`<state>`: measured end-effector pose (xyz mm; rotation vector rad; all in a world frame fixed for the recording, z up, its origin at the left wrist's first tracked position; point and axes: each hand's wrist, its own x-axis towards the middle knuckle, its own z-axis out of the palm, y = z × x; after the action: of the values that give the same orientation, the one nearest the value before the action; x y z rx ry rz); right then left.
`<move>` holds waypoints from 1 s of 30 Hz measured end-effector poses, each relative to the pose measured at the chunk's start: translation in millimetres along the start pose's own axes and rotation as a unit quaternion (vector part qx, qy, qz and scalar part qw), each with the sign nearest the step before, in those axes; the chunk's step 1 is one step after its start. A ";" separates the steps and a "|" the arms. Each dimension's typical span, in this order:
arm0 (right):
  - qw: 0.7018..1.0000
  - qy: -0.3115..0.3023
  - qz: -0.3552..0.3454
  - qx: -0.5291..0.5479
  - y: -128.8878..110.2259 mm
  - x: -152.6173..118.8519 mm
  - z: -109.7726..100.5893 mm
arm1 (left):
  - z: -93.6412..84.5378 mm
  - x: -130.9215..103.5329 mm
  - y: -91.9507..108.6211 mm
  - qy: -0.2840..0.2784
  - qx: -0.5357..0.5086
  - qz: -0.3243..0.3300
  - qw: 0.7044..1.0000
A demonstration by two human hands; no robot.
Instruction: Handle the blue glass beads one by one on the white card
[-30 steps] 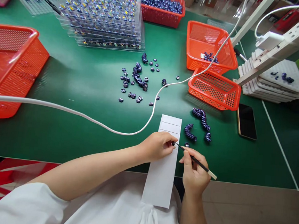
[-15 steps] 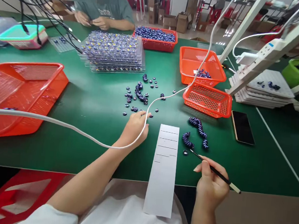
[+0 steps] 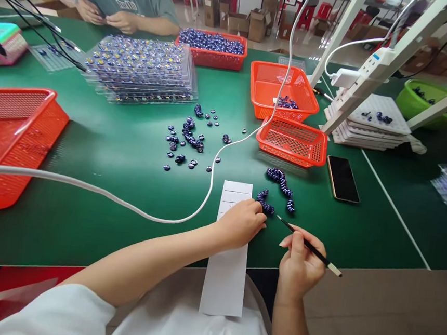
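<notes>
My left hand [image 3: 242, 224] reaches across a white paper strip [image 3: 224, 285] printed with short lines. Its fingers are curled together at the near end of a short curved row of shiny dark-blue beads [image 3: 264, 201]; whatever they pinch is hidden. Between thumb and fingers, my right hand [image 3: 301, 263] grips a thin paintbrush [image 3: 316, 251] with a black shaft and a cream end. The brush tip points up and left, just right of that row and apart from it. A longer bead row [image 3: 282, 185] curves behind. Loose beads and another row [image 3: 190, 133] lie farther left.
A white cable [image 3: 172, 221] loops across in front. Orange baskets [image 3: 290, 158] and a phone [image 3: 343, 179] sit at right; a large orange basket [image 3: 50, 126] stands left. Stacked clear trays [image 3: 145, 77] and a red bead bin [image 3: 217, 58] are farther back. Across the table sits another person [image 3: 124, 2].
My left hand has moved right, from the loose beads to the short row over the paper strip. My right hand keeps hold of the brush. The view has shifted right.
</notes>
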<state>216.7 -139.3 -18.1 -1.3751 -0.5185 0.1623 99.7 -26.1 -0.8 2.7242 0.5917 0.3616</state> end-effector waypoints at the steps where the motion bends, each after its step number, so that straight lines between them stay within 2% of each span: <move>1: 1.000 -0.001 0.001 0.004 -0.2 -0.2 0.2 | -0.4 1.2 -0.7 -0.009 0.010 -0.001 1.000; 5: 1.000 -0.016 0.010 0.013 0.2 0.9 0.6 | -7.8 -1.2 -5.7 -0.024 0.022 -0.008 0.999; 11: 0.998 -0.051 0.035 -0.014 -2.8 3.9 -2.0 | -27.7 -33.2 -24.9 0.077 -0.054 -0.010 0.996; 14: 0.991 -0.106 0.061 -0.050 -8.1 0.7 -4.6 | -35.6 -55.7 -32.8 0.093 -0.078 0.004 0.993; 18: 0.958 -0.242 0.101 -0.117 -15.0 -10.0 -1.3 | -38.4 -75.5 -38.7 0.069 -0.099 0.042 0.992; 20: 0.943 -0.283 0.099 -0.146 -16.1 -15.4 3.7 | -37.5 -79.6 -40.5 0.052 -0.084 0.054 0.994; 24: 0.934 -0.293 0.082 -0.187 -13.9 -21.2 11.2 | -36.2 -81.3 -41.8 0.010 -0.037 0.069 0.997; 30: 0.930 -0.292 0.080 -0.211 -11.3 -20.9 11.4 | -39.2 -79.5 -39.1 -0.040 -0.017 0.068 0.997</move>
<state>191.3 -139.9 -11.5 -1.7943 -0.9778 0.6361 3.5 -17.1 6.9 2.7383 0.3761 0.2901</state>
